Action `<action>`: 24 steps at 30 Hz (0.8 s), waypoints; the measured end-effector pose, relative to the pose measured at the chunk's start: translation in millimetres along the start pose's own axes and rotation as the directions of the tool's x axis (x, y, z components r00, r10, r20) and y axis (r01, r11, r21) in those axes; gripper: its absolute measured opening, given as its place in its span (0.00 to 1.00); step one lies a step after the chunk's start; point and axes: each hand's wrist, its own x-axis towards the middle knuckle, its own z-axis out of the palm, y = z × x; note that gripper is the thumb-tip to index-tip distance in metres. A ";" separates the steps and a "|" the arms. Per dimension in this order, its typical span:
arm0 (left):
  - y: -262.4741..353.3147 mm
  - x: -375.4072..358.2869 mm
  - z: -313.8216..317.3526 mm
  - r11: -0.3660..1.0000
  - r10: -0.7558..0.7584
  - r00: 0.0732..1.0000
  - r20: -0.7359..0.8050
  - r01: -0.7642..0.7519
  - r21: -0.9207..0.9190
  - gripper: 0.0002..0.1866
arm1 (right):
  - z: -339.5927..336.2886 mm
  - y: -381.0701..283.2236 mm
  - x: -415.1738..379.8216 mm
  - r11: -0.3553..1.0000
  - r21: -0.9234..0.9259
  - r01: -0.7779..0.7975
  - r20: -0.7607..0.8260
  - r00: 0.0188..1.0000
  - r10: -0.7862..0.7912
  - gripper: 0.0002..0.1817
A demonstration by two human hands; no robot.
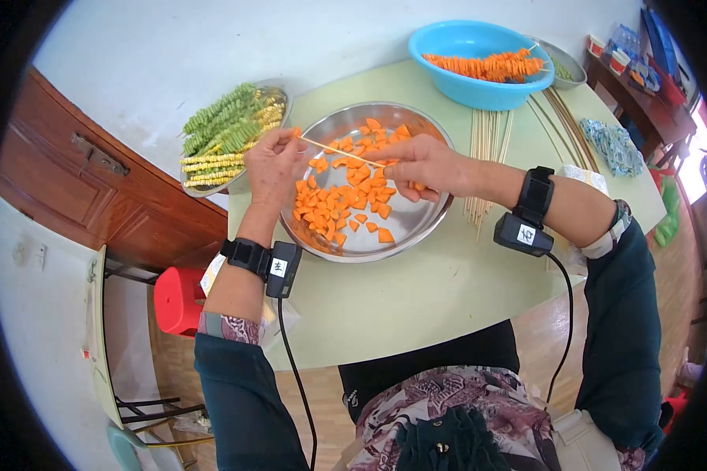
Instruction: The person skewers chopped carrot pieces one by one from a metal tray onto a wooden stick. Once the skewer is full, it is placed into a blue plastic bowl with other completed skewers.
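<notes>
A thin wooden skewer [342, 151] stretches between my two hands above a steel bowl [416, 230] of cut orange pieces [327, 206]. My left hand [273, 167] is closed at the skewer's left end, where a small orange piece shows at the fingertips. At the other end, my right hand [428, 166] pinches an orange piece against the skewer. Another bit of orange shows under its curled fingers.
An oval tray [281, 100] of green and yellow skewers is at the left. A blue basin [473, 92] holds orange skewers at the back. Bare sticks [487, 145] lie right of the bowl, and a patterned cloth [613, 147] lies farther right. A red stool [178, 301] stands lower left.
</notes>
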 end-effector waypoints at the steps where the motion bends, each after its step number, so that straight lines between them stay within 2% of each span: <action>1: -0.1 0.3 -0.4 0.999 0.005 1.000 0.008 -0.004 -0.034 0.07 | -2.7 -0.5 0.2 0.986 0.165 -0.020 0.033 0.999 0.015 0.25; 2: 0.0 0.6 -0.7 0.999 0.006 1.000 0.008 -0.006 -0.033 0.07 | -3.5 -1.9 0.5 0.986 0.165 -0.019 0.032 0.999 0.014 0.25; 4: 1.8 -0.1 0.3 0.998 -0.024 1.000 0.004 0.024 -0.057 0.08 | -3.9 -3.1 0.8 0.999 -0.044 0.022 -0.018 1.000 -0.023 0.23; 5: 2.1 -0.2 1.4 0.998 -0.022 1.000 0.005 0.023 -0.057 0.08 | -1.7 3.0 2.1 0.999 -0.044 0.023 -0.020 1.000 -0.023 0.23; 6: 2.5 -0.7 2.4 0.996 -0.033 0.999 0.020 0.035 -0.080 0.08 | 4.8 9.0 3.8 0.855 -0.488 0.174 -0.067 0.970 -0.235 0.24; 7: 2.9 -1.4 3.2 0.994 -0.044 0.998 0.036 0.047 -0.103 0.08 | 9.4 13.8 4.2 0.508 -0.829 0.234 -0.013 0.900 -0.435 0.24; 8: 3.5 -2.2 3.6 0.994 -0.045 0.998 0.036 0.048 -0.103 0.08 | 11.0 17.8 2.8 0.509 -0.828 0.234 -0.013 0.900 -0.435 0.24; 10: 8.8 -4.1 4.4 0.995 -0.066 0.997 0.038 0.068 -0.073 0.08 | 15.8 8.4 -2.9 0.369 -0.919 0.138 0.026 0.955 -0.294 0.26; 11: 7.4 -3.9 4.7 0.995 -0.067 0.997 0.040 0.069 -0.073 0.08 | 14.1 9.6 -2.9 0.371 -0.919 0.137 0.024 0.956 -0.293 0.26; 13: 6.2 -3.6 4.7 0.991 -0.077 0.996 0.045 0.081 -0.104 0.08 | 8.6 13.0 -1.7 0.247 -0.958 0.148 0.074 0.955 -0.287 0.29; 17: 11.6 -6.1 5.7 0.992 -0.094 0.994 0.054 0.099 -0.083 0.07 | 8.3 19.0 -0.2 0.235 -0.954 0.186 0.094 0.930 -0.356 0.26; 19: 9.6 -4.6 5.3 0.991 -0.104 0.992 0.073 0.110 -0.082 0.07 | 11.9 19.4 4.4 0.541 -0.773 0.330 -0.018 0.842 -0.539 0.23; 20: 9.2 -4.3 5.4 0.990 -0.102 0.992 0.072 0.108 -0.086 0.07 | 9.3 17.9 4.0 0.538 -0.776 0.329 -0.016 0.842 -0.539 0.23; 21: 9.0 -4.3 5.3 0.990 -0.102 0.992 0.080 0.109 -0.093 0.07 | 7.1 3.6 0.6 0.870 -0.444 0.215 -0.092 0.955 -0.283 0.22; 22: 9.3 -4.4 5.1 0.989 -0.102 0.991 0.088 0.110 -0.100 0.07 | 5.2 -4.6 -1.0 1.000 -0.031 -0.001 -0.043 0.999 0.000 0.22; 23: 9.9 -4.7 5.3 0.989 -0.100 0.991 0.086 0.108 -0.103 0.07 | 2.5 -4.2 -0.4 0.999 -0.035 -0.001 -0.043 0.999 -0.001 0.22; 24: 11.4 -5.2 5.8 0.984 -0.112 0.991 0.076 0.121 -0.129 0.07 | -0.7 -2.1 0.5 0.993 0.116 -0.020 -0.034 0.999 0.024 0.23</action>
